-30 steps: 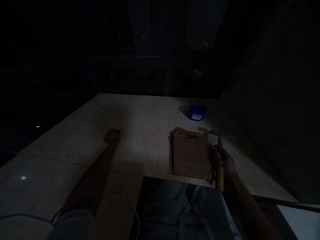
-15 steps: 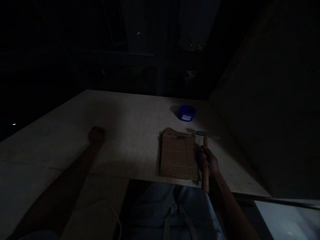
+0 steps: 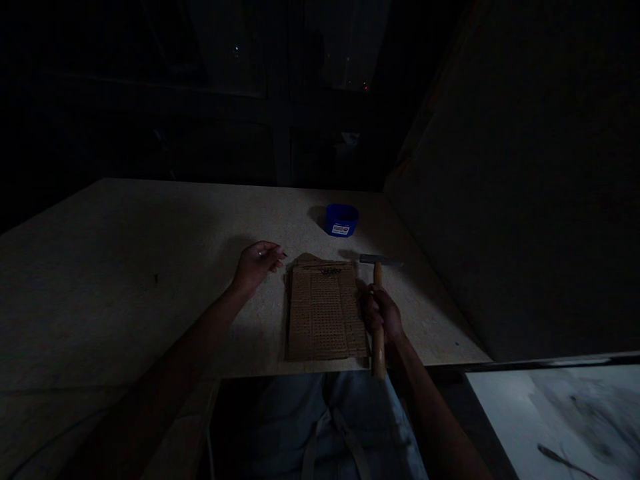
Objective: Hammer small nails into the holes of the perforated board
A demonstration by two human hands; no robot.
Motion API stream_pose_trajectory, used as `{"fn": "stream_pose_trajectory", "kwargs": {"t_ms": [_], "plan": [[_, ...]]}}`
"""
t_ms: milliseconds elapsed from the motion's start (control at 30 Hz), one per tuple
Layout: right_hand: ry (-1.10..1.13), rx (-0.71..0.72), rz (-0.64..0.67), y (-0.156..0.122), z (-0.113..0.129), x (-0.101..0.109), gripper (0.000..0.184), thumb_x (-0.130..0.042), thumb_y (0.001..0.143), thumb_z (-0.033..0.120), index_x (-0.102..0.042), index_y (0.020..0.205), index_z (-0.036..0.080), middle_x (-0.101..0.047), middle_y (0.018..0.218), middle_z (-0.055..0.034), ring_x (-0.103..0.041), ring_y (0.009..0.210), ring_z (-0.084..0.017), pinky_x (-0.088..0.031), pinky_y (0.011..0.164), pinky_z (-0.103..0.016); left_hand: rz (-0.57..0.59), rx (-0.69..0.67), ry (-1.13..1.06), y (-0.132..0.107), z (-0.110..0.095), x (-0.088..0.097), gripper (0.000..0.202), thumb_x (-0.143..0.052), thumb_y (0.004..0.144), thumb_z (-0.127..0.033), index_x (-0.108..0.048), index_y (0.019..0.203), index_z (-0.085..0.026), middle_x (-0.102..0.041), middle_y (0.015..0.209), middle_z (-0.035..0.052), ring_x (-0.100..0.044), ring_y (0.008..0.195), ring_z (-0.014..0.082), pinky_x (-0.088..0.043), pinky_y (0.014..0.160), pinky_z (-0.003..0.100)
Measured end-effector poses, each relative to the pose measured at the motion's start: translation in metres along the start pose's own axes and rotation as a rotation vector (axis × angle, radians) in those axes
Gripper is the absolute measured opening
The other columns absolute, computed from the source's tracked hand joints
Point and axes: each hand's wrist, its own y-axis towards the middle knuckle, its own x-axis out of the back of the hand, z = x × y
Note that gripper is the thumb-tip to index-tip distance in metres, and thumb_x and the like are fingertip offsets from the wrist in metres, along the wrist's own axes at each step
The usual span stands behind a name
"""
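A brown perforated cardboard pad lies near the front edge of a pale wooden table. My right hand is wrapped round the wooden handle of a hammer, just right of the pad, with the metal head pointing away from me. My left hand hovers at the pad's upper left corner, fingers loosely curled and apart, a ring on one finger, holding nothing. Some small dark items sit at the pad's top edge.
A blue plastic tub with a label stands behind the pad. A large dark board leans along the table's right side. A white sheet lies at lower right. The room behind is very dark.
My left hand has left the table's left part, opened from a fist and moved right to the pad's corner. The view has swung right; my right hand still grips the hammer.
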Motion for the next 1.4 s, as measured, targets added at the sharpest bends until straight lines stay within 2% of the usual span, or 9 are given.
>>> {"fn": "stream_pose_trajectory", "kwargs": {"t_ms": [100, 167, 333, 500, 600, 800, 933, 1033, 1400], "plan": [[-0.049, 0.09, -0.074, -0.002, -0.002, -0.005, 0.032, -0.073, 0.084, 0.039, -0.045, 0.082, 0.024, -0.042, 0.047, 0.0142, -0.025, 0.026, -0.003, -0.026, 0.023, -0.012, 0.146, -0.041, 0.05, -0.007, 0.002, -0.038, 0.042, -0.072, 0.076, -0.058, -0.071, 0.086, -0.018, -0.076, 0.077, 0.0064, -0.067, 0.061, 0.0175, -0.053, 0.056, 0.028], [-0.062, 0.098, -0.09, -0.003, -0.002, -0.008, 0.032, -0.072, 0.085, 0.04, -0.044, 0.08, 0.024, -0.042, 0.047, 0.0139, -0.025, 0.026, -0.003, -0.026, 0.023, -0.013, 0.2, -0.111, 0.118, -0.008, 0.008, -0.056, 0.032, -0.067, 0.082, -0.051, -0.074, 0.088, -0.02, -0.078, 0.081, 0.0048, -0.07, 0.067, 0.0189, -0.057, 0.064, 0.031], [-0.059, 0.093, -0.099, -0.004, 0.001, -0.011, 0.031, -0.073, 0.085, 0.039, -0.045, 0.08, 0.024, -0.043, 0.047, 0.0134, -0.024, 0.026, -0.003, -0.025, 0.022, -0.013, 0.225, -0.246, 0.297, -0.006, 0.028, -0.076, 0.022, -0.061, 0.09, -0.036, -0.078, 0.096, -0.023, -0.08, 0.101, 0.005, -0.074, 0.094, 0.0236, -0.057, 0.09, 0.037], [-0.033, 0.043, -0.09, -0.004, 0.001, -0.01, 0.032, -0.071, 0.087, 0.041, -0.045, 0.08, 0.025, -0.042, 0.046, 0.0133, -0.025, 0.025, -0.004, -0.026, 0.022, -0.014, 0.252, -0.295, 0.408, -0.005, 0.049, -0.077, 0.02, -0.062, 0.091, -0.031, -0.079, 0.101, -0.026, -0.08, 0.107, 0.0048, -0.073, 0.101, 0.0241, -0.056, 0.095, 0.04], [-0.038, 0.028, -0.115, -0.004, 0.001, -0.01, 0.031, -0.071, 0.088, 0.042, -0.046, 0.08, 0.024, -0.04, 0.045, 0.0136, -0.025, 0.025, -0.004, -0.026, 0.021, -0.014, 0.219, -0.315, 0.435, -0.007, 0.056, -0.075, 0.019, -0.064, 0.091, -0.03, -0.079, 0.101, -0.027, -0.08, 0.106, 0.0052, -0.073, 0.101, 0.0246, -0.056, 0.097, 0.042], [-0.016, 0.022, -0.138, -0.004, 0.004, -0.015, 0.03, -0.076, 0.082, 0.037, -0.051, 0.09, 0.023, -0.044, 0.05, 0.014, -0.022, 0.027, -0.002, -0.026, 0.021, -0.013, 0.168, -0.285, 0.39, -0.006, 0.051, -0.078, 0.021, -0.061, 0.092, -0.03, -0.08, 0.103, -0.028, -0.08, 0.105, 0.0036, -0.074, 0.099, 0.0231, -0.057, 0.096, 0.04], [-0.006, 0.001, -0.158, -0.004, 0.006, -0.015, 0.03, -0.077, 0.081, 0.036, -0.052, 0.093, 0.023, -0.044, 0.05, 0.0142, -0.022, 0.026, -0.002, -0.024, 0.02, -0.013, 0.206, -0.239, 0.371, -0.002, 0.048, -0.081, 0.016, -0.066, 0.089, -0.032, -0.081, 0.09, -0.027, -0.081, 0.096, 0.0021, -0.074, 0.094, 0.0235, -0.057, 0.094, 0.039], [-0.005, 0.001, -0.155, -0.004, 0.005, -0.014, 0.03, -0.077, 0.08, 0.034, -0.053, 0.094, 0.023, -0.045, 0.05, 0.0141, -0.022, 0.026, -0.002, -0.024, 0.02, -0.013, 0.233, -0.229, 0.337, 0.0, 0.048, -0.082, 0.015, -0.066, 0.088, -0.031, -0.081, 0.088, -0.026, -0.081, 0.094, 0.0023, -0.074, 0.093, 0.0231, -0.058, 0.091, 0.038], [-0.015, -0.005, -0.158, -0.003, 0.005, -0.011, 0.029, -0.076, 0.081, 0.034, -0.053, 0.096, 0.023, -0.044, 0.051, 0.0141, -0.022, 0.027, -0.002, -0.024, 0.021, -0.012, 0.218, -0.344, 0.368, -0.003, 0.057, -0.082, 0.015, -0.067, 0.09, -0.03, -0.081, 0.095, -0.027, -0.081, 0.095, 0.0033, -0.074, 0.089, 0.0218, -0.059, 0.088, 0.038]]}}
